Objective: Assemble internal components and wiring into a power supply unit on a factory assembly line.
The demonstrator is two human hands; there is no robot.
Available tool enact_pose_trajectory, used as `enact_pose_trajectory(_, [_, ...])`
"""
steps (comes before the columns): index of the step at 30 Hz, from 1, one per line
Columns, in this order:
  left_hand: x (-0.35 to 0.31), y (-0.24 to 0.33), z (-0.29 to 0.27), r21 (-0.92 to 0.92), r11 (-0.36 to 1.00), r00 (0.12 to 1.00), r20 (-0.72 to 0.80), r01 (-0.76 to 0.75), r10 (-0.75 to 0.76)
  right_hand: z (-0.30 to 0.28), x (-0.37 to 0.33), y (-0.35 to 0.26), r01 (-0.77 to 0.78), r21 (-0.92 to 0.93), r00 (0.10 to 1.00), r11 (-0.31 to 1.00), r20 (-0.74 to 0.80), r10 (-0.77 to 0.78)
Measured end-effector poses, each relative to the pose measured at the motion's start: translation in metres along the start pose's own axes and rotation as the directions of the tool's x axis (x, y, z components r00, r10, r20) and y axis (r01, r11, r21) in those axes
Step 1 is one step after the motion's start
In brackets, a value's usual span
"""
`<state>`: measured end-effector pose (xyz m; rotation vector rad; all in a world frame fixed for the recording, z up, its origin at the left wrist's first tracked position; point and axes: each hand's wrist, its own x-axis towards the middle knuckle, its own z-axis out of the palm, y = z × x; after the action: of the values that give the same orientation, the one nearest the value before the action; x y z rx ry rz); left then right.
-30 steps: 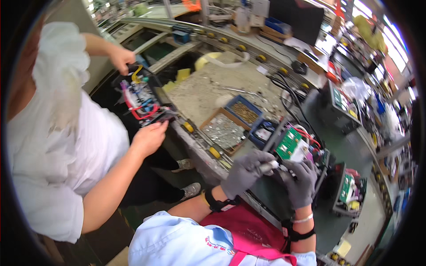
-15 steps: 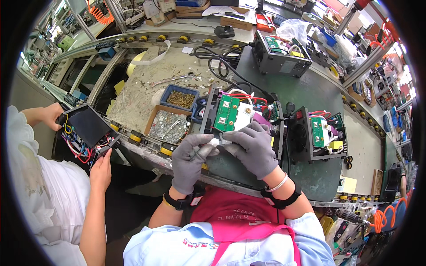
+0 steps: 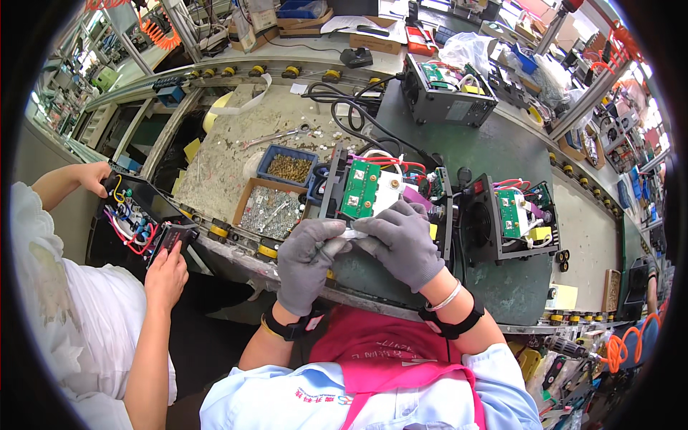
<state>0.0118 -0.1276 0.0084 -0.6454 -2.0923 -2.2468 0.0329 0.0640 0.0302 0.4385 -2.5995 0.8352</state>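
In front of an uncovered dark metal unit (image 3: 331, 183) with a green circuit board (image 3: 360, 189), my gloved hands meet fingertip to fingertip. My left hand (image 3: 307, 261) is closed in a pinch on a small white plastic piece (image 3: 351, 234), which looks like a wire connector. From the other side my right hand (image 3: 407, 247) pinches the same white piece, its fingers partly covering the unit's near edge. Red wires and a white block (image 3: 388, 192) with brass-coloured screws show inside the unit. The fingers hide most of the white piece.
Left of the unit stand a blue bin of brass fasteners (image 3: 289, 167) and a cardboard box of loose hardware (image 3: 271, 208) with a wrench (image 3: 276, 136) behind. Similar units stand right (image 3: 481, 215) and at the back (image 3: 455, 100). At far left, a co-worker's hands (image 3: 166, 276) hold another unit (image 3: 136, 215).
My hands have drawn slightly closer together around the white piece. At left, the co-worker has tilted the other unit, its dark panel now turned and lower, with more of the wiring showing.
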Motion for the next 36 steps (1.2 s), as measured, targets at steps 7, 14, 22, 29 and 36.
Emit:
enact_pose_trajectory(7, [0.005,0.001,-0.005,0.16,0.982,0.993,0.076,-0.104,0.093,0.0,0.0,0.0,0.005,-0.04,0.999,0.999,0.044,-0.004])
enact_pose_trajectory(14, [0.006,0.002,-0.002,0.028,0.998,0.995,0.084,0.05,-0.052,-0.001,0.001,0.001,0.043,0.02,0.999,0.999,0.03,-0.044])
enact_pose_trajectory(22, [0.022,0.017,-0.006,0.03,0.943,0.927,0.173,0.332,-0.332,-0.001,0.004,0.004,-0.004,0.213,1.0,0.977,0.016,0.001])
enact_pose_trajectory(29, [0.025,0.004,-0.014,-0.01,0.938,0.911,0.243,0.347,-0.334,0.004,0.004,0.002,-0.045,-0.031,0.978,0.999,0.202,0.05])
enact_pose_trajectory(36, [-0.003,-0.002,0.003,0.018,0.997,0.996,-0.058,0.075,-0.074,-0.06,-0.076,-0.015,-0.052,0.058,0.921,0.997,-0.382,0.071])
